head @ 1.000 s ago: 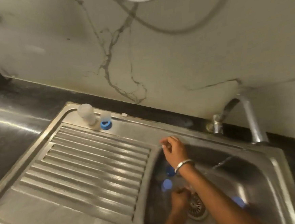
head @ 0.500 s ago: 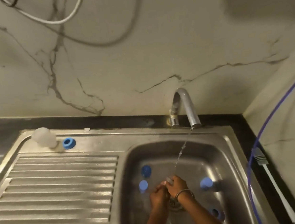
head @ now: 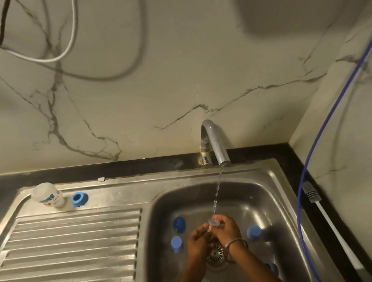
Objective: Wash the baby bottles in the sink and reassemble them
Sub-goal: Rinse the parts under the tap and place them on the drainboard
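Observation:
Both hands are down in the steel sink basin (head: 267,192), under a thin stream from the tap (head: 214,145). My right hand (head: 226,229) pinches a small clear nipple (head: 216,222) in the water. My left hand (head: 198,240) is curled against it from the left, fingertips touching the same piece. Blue bottle parts lie around the hands in the basin: a dark blue ring (head: 179,223), a light blue cap (head: 176,242) and another blue cap (head: 253,232). A clear bottle (head: 48,196) lies on the back ledge beside a blue ring (head: 79,199).
The ribbed drainboard (head: 66,250) spreads to the left of the basin. The drain strainer (head: 216,254) sits under my wrists. On the black counter at the right a bottle brush (head: 329,218) lies beside a blue cable (head: 303,176). Another blue piece (head: 273,267) lies at the basin's lower right.
My right hand left the sink rim and joined the left hand in the basin. Both hands now hold the nipple slightly higher, in the stream. The view swung right.

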{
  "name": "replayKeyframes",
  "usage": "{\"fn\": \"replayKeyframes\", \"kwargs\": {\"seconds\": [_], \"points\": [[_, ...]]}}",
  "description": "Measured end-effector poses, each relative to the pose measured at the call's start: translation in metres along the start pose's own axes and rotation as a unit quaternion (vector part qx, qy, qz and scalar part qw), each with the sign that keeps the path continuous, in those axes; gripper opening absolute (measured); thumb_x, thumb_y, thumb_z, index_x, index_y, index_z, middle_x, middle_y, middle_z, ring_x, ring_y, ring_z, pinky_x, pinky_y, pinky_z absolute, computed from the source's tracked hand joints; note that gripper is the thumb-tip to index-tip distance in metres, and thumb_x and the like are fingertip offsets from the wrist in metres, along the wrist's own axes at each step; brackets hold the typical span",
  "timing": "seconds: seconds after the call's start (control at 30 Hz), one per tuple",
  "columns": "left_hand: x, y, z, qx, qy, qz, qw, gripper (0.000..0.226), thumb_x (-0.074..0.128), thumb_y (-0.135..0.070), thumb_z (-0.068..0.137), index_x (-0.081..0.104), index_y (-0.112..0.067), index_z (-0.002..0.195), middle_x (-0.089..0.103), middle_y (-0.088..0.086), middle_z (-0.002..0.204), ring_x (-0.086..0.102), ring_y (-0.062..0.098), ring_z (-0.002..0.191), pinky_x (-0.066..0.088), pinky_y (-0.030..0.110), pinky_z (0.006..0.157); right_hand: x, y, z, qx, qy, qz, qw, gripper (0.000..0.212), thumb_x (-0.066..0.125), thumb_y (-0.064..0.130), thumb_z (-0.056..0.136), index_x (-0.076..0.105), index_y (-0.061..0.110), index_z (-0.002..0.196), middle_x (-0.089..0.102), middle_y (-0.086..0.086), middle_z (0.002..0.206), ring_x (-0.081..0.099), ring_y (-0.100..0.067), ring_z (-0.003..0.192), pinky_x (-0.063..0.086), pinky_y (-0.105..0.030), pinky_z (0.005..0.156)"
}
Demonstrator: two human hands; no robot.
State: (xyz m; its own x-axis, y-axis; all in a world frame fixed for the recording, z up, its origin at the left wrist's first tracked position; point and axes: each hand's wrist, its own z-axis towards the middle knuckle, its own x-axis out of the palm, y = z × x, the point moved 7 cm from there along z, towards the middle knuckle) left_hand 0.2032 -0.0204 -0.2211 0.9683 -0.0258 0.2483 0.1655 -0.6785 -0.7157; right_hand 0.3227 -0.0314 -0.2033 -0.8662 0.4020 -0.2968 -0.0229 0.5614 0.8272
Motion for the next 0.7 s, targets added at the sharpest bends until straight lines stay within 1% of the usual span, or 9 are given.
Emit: {"fn": "replayKeyframes", "kwargs": {"seconds": [0.07,0.13,0.2,0.23,0.3,0.37,0.43,0.57,0.7], "points": [[0.003,-0.005,-0.002,0.010,0.005,0.015,1.000,0.017,0.055,0.001,0.093,0.064,0.000,0.107,0.070,0.023,0.101,0.068,0.036,0.090,0.055,0.045,0.083,-0.006,0.007,0.000,-0.017,-0.010,0.023,1.000,0.030,0.069,0.010,0.084,0.063,0.017,0.112,0.068,-0.005,0.104,0.067,-0.021,0.095,0.057,-0.032,0.078],[0.003,-0.008,-0.005,0.011,0.001,0.020,1.000,0.017,0.054,0.000,0.095,0.064,-0.002,0.108,0.067,0.019,0.092,0.064,0.030,0.079,0.054,0.039,0.075,-0.013,0.016,-0.001,-0.040,-0.024,0.031,0.998,0.023,0.068,0.005,0.083,0.066,0.023,0.098,0.069,-0.003,0.096,0.067,-0.025,0.094,0.056,-0.031,0.077],[0.000,-0.008,-0.006,-0.001,-0.010,0.025,1.000,0.015,0.053,0.001,0.095,0.063,-0.004,0.105,0.062,0.014,0.079,0.059,0.021,0.067,0.052,0.032,0.064,-0.019,0.022,-0.002,-0.050,-0.032,0.051,0.997,0.030,0.068,0.000,0.082,0.064,0.029,0.088,0.070,-0.004,0.091,0.068,-0.027,0.091,0.057,-0.037,0.079],[-0.003,-0.006,-0.007,-0.011,-0.017,0.029,0.999,0.014,0.053,0.000,0.095,0.063,-0.005,0.103,0.060,0.012,0.076,0.058,0.019,0.064,0.053,0.029,0.059,-0.022,0.025,-0.002,-0.052,-0.033,0.062,0.996,0.030,0.069,0.000,0.081,0.064,0.029,0.090,0.070,-0.005,0.094,0.068,-0.026,0.092,0.057,-0.037,0.080],[-0.011,-0.003,-0.009,-0.033,-0.041,0.042,0.998,0.013,0.053,0.000,0.095,0.063,-0.006,0.100,0.061,0.011,0.074,0.058,0.017,0.059,0.052,0.023,0.049,-0.025,0.029,-0.002,-0.060,-0.036,0.078,0.995,0.028,0.071,0.003,0.081,0.065,0.020,0.102,0.068,-0.008,0.103,0.066,-0.022,0.095,0.056,-0.029,0.079],[-0.019,0.003,-0.011,-0.052,-0.064,0.049,0.995,0.014,0.052,0.001,0.095,0.064,-0.007,0.097,0.063,0.011,0.075,0.059,0.017,0.056,0.050,0.022,0.045,-0.027,0.032,-0.002,-0.064,-0.041,0.081,0.994,0.037,0.071,0.006,0.082,0.062,0.013,0.116,0.064,-0.007,0.111,0.064,-0.019,0.099,0.053,-0.021,0.077],[-0.025,0.008,-0.015,-0.067,-0.075,0.050,0.994,0.015,0.050,0.001,0.095,0.063,-0.007,0.095,0.065,0.011,0.077,0.060,0.018,0.057,0.050,0.023,0.045,-0.030,0.037,-0.003,-0.079,-0.041,0.081,0.993,0.038,0.070,0.007,0.083,0.061,0.011,0.120,0.063,-0.007,0.114,0.062,-0.018,0.101,0.050,-0.019,0.078],[-0.028,0.012,-0.022,-0.081,-0.076,0.053,0.992,0.020,0.044,0.003,0.096,0.062,-0.006,0.099,0.064,0.012,0.075,0.057,0.020,0.059,0.050,0.026,0.049,-0.033,0.050,-0.006,-0.100,-0.042,0.081,0.991,0.033,0.068,0.001,0.083,0.063,0.011,0.114,0.064,-0.008,0.114,0.061,-0.018,0.102,0.050,-0.024,0.085],[-0.028,0.008,-0.030,-0.081,-0.073,0.055,0.992,0.020,0.044,0.001,0.096,0.062,-0.008,0.098,0.065,0.012,0.080,0.059,0.022,0.066,0.050,0.030,0.058,-0.033,0.059,-0.006,-0.112,-0.029,0.097,0.989,0.033,0.066,0.000,0.084,0.062,0.013,0.113,0.064,-0.004,0.109,0.060,-0.014,0.098,0.046,-0.009,0.072]]}}
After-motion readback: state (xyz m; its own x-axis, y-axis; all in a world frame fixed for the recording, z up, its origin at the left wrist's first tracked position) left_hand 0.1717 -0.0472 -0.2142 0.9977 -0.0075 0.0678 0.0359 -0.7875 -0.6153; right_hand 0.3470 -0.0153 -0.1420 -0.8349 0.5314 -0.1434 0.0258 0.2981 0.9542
